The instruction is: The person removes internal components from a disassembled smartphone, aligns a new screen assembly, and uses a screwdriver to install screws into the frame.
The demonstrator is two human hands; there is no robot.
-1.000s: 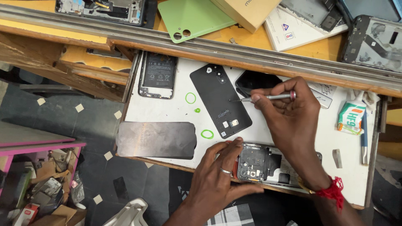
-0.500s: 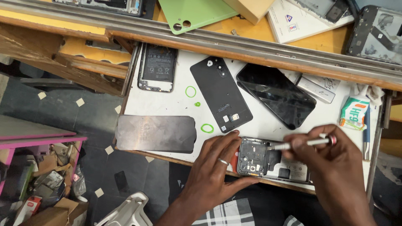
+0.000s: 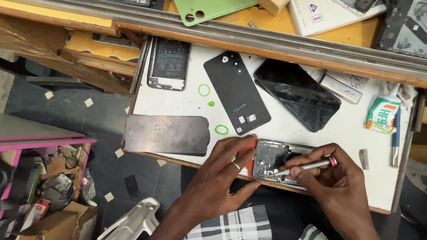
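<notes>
Left hand [image 3: 218, 178] clamped, fingers on opened phone frame [image 3: 280, 162] at near edge of white surface [image 3: 187, 109], steadying it; right hand [image 3: 338, 186] fingers pinched around screwdriver [image 3: 304, 168], tip down inside frame.

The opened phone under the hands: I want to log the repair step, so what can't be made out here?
- Head view: the screwdriver tip and any screw are too small to see.
- The opened phone has its near edge hidden by the right hand and its left edge by the left hand.
- The green back cover is cut off by the top edge.
</notes>
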